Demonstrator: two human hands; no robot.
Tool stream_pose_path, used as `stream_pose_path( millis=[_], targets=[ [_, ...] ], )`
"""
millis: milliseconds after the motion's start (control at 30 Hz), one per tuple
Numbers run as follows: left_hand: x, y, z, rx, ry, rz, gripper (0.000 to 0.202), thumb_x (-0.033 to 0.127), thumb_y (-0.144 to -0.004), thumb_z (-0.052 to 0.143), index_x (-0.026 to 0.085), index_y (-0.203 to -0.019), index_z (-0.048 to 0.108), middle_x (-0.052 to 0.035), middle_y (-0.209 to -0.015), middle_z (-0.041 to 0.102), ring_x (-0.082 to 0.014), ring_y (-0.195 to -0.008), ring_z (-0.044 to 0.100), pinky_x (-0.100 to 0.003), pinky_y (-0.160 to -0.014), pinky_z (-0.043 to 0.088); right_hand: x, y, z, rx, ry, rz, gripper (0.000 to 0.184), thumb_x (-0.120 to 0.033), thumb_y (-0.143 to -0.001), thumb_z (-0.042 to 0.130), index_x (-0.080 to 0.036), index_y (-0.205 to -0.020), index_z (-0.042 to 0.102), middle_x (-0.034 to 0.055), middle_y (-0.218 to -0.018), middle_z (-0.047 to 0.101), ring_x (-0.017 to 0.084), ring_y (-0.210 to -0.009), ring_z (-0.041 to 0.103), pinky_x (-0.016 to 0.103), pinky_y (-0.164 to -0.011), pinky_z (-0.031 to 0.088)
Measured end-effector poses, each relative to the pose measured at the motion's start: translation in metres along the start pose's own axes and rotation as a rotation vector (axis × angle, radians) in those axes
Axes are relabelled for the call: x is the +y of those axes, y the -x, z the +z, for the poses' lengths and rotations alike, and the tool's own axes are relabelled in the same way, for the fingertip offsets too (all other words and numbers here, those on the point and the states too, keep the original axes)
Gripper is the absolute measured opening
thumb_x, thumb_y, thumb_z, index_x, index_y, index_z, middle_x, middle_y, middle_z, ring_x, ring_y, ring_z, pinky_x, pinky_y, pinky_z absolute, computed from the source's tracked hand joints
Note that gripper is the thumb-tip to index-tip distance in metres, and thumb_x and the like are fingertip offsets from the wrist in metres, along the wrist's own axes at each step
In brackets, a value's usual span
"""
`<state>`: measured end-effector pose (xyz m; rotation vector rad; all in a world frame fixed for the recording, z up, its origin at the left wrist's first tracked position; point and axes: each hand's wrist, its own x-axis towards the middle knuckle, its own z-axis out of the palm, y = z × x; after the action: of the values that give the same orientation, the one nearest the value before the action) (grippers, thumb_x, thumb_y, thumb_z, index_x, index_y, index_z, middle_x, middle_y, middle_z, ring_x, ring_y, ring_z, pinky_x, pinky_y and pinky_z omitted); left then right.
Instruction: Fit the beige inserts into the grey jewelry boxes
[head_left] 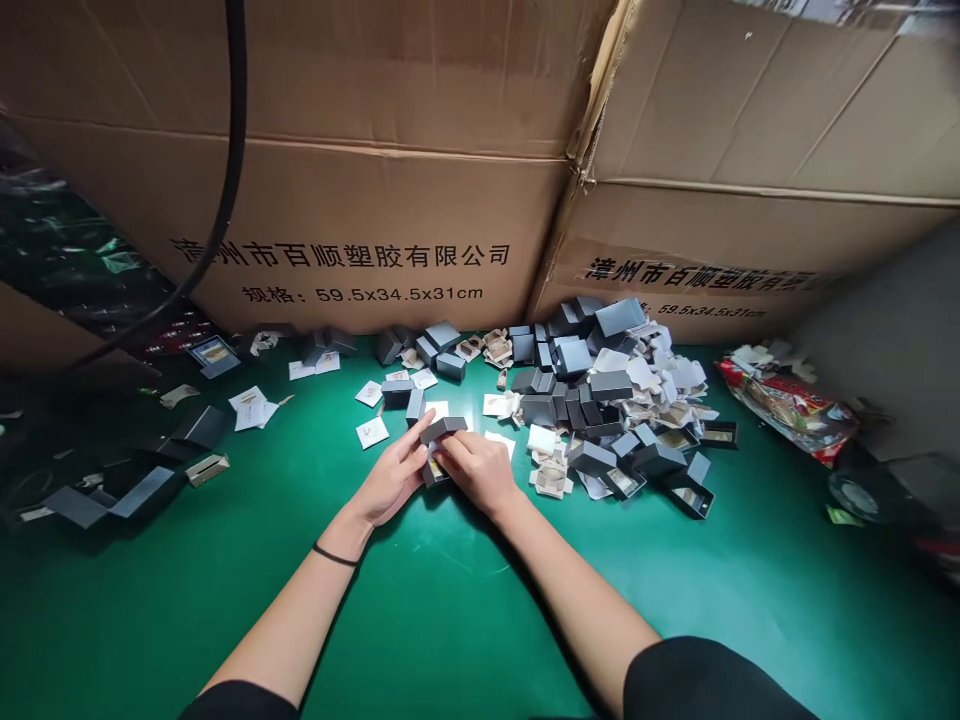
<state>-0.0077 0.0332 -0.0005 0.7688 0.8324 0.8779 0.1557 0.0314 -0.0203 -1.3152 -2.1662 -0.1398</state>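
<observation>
A small dark grey hinged box (pixel 442 428), its lid raised, is between my two hands at the middle of the table. My left hand (pixel 391 478) grips it from the left, thumb and fingers along its side. From the right, my right hand (pixel 480 468) reaches in with curled, closed fingers at the box's opening; what they pinch is hidden. A bit of yellow and white shows inside the box. Just behind my hands lie a dark box (pixel 397 393) and a white paper card (pixel 372 432).
To the right is a heap of dark boxes (pixel 574 358) mixed with crumpled white paper (pixel 660 370). Open boxes (pixel 142 490) lie at the left. Large cardboard cartons (pixel 375 210) wall off the back. A black cable (pixel 234 130) hangs at the left; a red plastic bag (pixel 787 410) lies far right.
</observation>
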Motion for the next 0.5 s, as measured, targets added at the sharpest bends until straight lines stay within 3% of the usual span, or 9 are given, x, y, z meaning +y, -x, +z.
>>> stream_pose_path(
  millis=[300,500],
  targets=[
    [0.0023,0.0028,0.0062,-0.022,-0.05,0.034,0.061,0.034,-0.082,0.069,0.028,-0.14,0.049,-0.0068,-0.146,0.047,-0.0277,-0.133,0.042,-0.037,-0.109,0.037,-0.0047,0.0003,-0.0014,-0.07,-0.003,0.071,0.026,-0.034,-0.096,0.049,-0.021,-0.084,0.067,0.0012,-0.075,0.068,0.013,-0.068,0.059,0.027,-0.05,0.022],
    [-0.0011,0.0015,0.005,-0.041,-0.16,0.131,0.061,0.039,-0.086,0.063,0.03,-0.143,0.044,-0.0033,-0.156,0.033,-0.0273,-0.142,0.028,-0.036,-0.113,0.031,-0.0059,-0.0011,0.0002,-0.085,-0.002,0.076,0.025,-0.033,-0.096,0.049,-0.019,-0.085,0.067,0.0013,-0.076,0.068,0.011,-0.063,0.058,0.026,-0.05,0.022]
  ],
)
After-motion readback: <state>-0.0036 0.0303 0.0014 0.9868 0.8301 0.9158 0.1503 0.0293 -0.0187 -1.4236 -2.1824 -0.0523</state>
